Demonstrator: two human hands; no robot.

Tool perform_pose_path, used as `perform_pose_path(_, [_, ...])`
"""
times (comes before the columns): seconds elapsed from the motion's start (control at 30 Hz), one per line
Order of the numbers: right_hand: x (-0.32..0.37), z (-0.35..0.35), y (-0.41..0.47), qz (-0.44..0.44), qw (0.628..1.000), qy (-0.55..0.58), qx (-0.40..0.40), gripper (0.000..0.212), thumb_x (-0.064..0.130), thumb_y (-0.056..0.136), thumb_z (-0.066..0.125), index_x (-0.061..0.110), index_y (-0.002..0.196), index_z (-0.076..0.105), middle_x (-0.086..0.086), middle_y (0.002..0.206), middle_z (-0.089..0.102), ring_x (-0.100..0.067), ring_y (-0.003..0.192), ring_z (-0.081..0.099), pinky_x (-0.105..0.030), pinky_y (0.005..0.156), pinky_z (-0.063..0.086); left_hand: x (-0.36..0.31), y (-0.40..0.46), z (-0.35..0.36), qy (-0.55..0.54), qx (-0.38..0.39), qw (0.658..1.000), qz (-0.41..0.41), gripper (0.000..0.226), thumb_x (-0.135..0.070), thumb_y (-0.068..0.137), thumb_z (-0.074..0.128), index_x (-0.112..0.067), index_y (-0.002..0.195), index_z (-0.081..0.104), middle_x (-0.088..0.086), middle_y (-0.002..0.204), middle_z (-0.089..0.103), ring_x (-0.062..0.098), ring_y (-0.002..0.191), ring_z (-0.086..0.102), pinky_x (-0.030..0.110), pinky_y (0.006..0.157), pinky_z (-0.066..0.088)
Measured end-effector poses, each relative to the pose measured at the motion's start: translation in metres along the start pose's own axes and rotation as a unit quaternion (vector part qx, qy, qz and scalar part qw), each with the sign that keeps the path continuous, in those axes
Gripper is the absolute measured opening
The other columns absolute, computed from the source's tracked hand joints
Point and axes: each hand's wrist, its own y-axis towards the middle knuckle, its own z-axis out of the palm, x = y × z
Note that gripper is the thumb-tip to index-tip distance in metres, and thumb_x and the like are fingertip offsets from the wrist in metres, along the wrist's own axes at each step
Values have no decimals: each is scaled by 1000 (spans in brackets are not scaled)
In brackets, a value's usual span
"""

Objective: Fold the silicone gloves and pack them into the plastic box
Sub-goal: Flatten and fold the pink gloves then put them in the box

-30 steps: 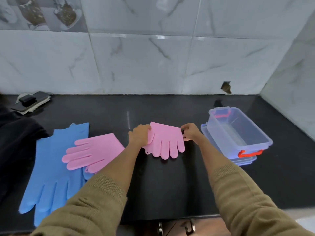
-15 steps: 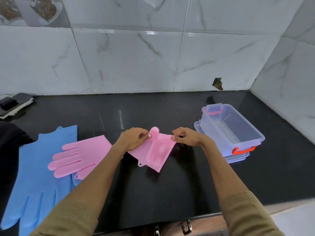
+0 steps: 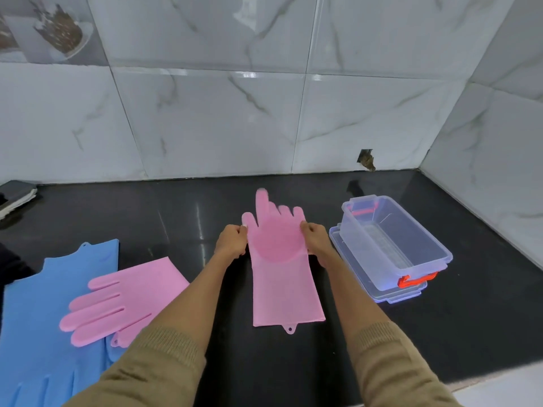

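The pink silicone glove [image 3: 282, 265] lies stretched out flat on the black bench [image 3: 176, 218], just left of the clear plastic box [image 3: 393, 245], its fingers pointing toward the marble-tiled wall [image 3: 235, 118] and its cuff toward the person. The left hand [image 3: 232, 242] pinches the glove's edge at the thumb side, fingers curled; the right hand [image 3: 316, 240] grips the opposite edge at palm height, also curled. Both forearms reach forward in olive knitted sleeves, nearly parallel. The glove's palm carries a round patch of fine bristles; the cuff is smooth, with a small hanging tab at its hem. One of its fingers stands straight while the others look bent. The box is translucent, rectangular, with red-orange latches, and sits on its lid [image 3: 382, 292]. Farther left of the box, a second pink glove [image 3: 123, 298] lies flat, overlapping a blue glove [image 3: 53, 304].
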Motion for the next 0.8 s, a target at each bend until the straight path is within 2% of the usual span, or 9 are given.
perform_pose_path(0.03, [0,3,2,1,1000,-23,-7,35,27,102,35,-1,107,55,-19,107,57,-23,95,54,-34,84,46,0,3,0,3,-11,1000,-11,40,-29,99,35,-13,65,47,3,61,53,17,51,50,26,48,44])
perform_pose_path(0.1, [0,6,5,-9,997,-70,-13,33,25,102,36,2,120,51,-16,121,56,-26,106,56,-35,94,46,0,8,1,6,-15,1000,-22,37,-32,98,36,-14,71,54,3,68,61,19,58,58,32,60,55])
perform_pose_path(0.2, [0,6,8,-33,992,-118,-17,37,28,100,42,5,127,50,-14,129,57,-28,115,57,-38,100,45,-3,8,1,21,-4,999,-26,36,-38,94,48,-8,79,63,6,76,70,25,68,70,38,72,60])
perform_pose_path(0.3, [-2,-2,12,-30,976,-212,-47,32,31,96,50,5,112,61,-14,114,65,-27,102,63,-39,98,48,-5,3,-2,70,-8,997,-35,26,-32,82,69,-6,76,69,7,68,72,23,63,72,36,67,61])
perform_pose_path(0.4, [-12,-16,8,19,957,-288,-37,27,35,91,58,8,90,64,-9,88,64,-18,76,62,-30,86,51,-4,-8,-3,81,28,993,-86,22,-24,76,78,-4,75,67,5,65,70,15,55,69,27,50,57])
perform_pose_path(0.47, [-16,-21,2,79,955,-286,-16,24,37,87,64,14,82,62,-2,80,61,-11,62,56,-25,73,47,-2,-17,3,70,61,990,-106,20,-19,76,79,-4,77,66,5,67,70,14,56,69,25,46,54])
perform_pose_path(0.57, [-21,-20,-4,81,956,-281,-25,23,34,86,67,18,74,55,-3,83,63,-11,64,55,-25,75,48,-2,-26,12,42,45,993,-105,16,-13,78,77,-1,82,67,8,73,71,15,59,69,26,51,57])
perform_pose_path(0.73, [-23,-22,-13,60,967,-246,-29,18,28,90,61,11,90,57,-11,105,68,-18,80,58,-29,83,50,-3,-35,15,7,29,994,-100,14,-11,79,75,-1,86,68,9,77,70,17,64,70,26,54,57])
perform_pose_path(0.8, [-24,-27,-18,61,968,-239,-38,23,29,91,59,8,101,61,-11,109,68,-20,86,61,-29,85,49,-5,-41,20,-7,33,995,-99,13,-10,79,75,-1,85,69,9,79,71,18,66,70,27,57,58])
